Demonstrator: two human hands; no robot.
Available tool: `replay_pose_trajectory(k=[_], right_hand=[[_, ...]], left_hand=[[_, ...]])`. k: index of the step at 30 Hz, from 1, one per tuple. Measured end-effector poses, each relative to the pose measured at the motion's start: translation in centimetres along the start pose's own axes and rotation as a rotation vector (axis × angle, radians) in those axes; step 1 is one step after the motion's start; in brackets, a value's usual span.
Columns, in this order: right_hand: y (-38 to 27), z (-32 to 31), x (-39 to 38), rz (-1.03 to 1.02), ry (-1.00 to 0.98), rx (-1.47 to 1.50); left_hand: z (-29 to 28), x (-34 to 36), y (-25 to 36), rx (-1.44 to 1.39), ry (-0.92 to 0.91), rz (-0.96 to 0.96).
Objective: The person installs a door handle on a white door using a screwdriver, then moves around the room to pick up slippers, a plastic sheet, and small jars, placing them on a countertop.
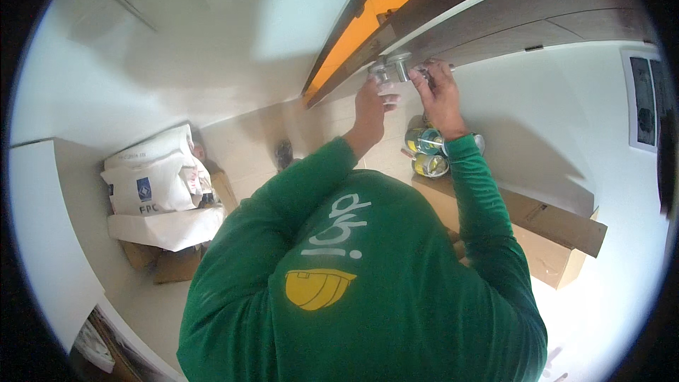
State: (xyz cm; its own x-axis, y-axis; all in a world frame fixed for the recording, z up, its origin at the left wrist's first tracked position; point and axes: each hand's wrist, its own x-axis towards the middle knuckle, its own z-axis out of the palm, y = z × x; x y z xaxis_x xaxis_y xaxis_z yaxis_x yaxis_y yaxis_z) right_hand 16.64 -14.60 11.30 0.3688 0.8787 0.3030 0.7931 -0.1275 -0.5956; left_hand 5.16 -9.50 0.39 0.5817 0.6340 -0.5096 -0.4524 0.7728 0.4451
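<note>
Silvery and shiny, a metal fitting (401,68) with a rounded, cylindrical part sits at 1 o'clock beside a dark door panel (488,30), between a person's bare hands. The left hand (370,107) curls around a small pale piece (388,92); the right hand (442,95) has thumb and fingers drawn narrowly together at the fitting's right side, though whether they grip it cannot be told. Between 2 and 3 o'clock sit yellow-marked tins (430,165), their contents blurred. Near 4 o'clock lies a brown cardboard box (541,233); at 9 o'clock, white printed sacks (159,184).
</note>
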Motion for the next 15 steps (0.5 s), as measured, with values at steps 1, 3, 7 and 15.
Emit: replay_pose_trajectory(k=[1,3,7,15], right_hand=[[-0.1,-0.1,0.0,0.000,0.000,-0.001],[-0.3,-0.4,-0.1,0.005,0.002,-0.002],[-0.8,-1.2,-0.3,0.064,-0.050,-0.018],[-1.1,-1.7,-0.7,0.111,-0.091,0.035]], left_hand=[[-0.1,-0.1,0.1,0.105,-0.019,0.010],[-0.4,-0.1,0.2,0.337,-0.026,0.036],[-1.2,0.6,0.2,0.156,-0.242,-0.014],[-3.6,1.7,0.7,-0.114,-0.515,-0.283]])
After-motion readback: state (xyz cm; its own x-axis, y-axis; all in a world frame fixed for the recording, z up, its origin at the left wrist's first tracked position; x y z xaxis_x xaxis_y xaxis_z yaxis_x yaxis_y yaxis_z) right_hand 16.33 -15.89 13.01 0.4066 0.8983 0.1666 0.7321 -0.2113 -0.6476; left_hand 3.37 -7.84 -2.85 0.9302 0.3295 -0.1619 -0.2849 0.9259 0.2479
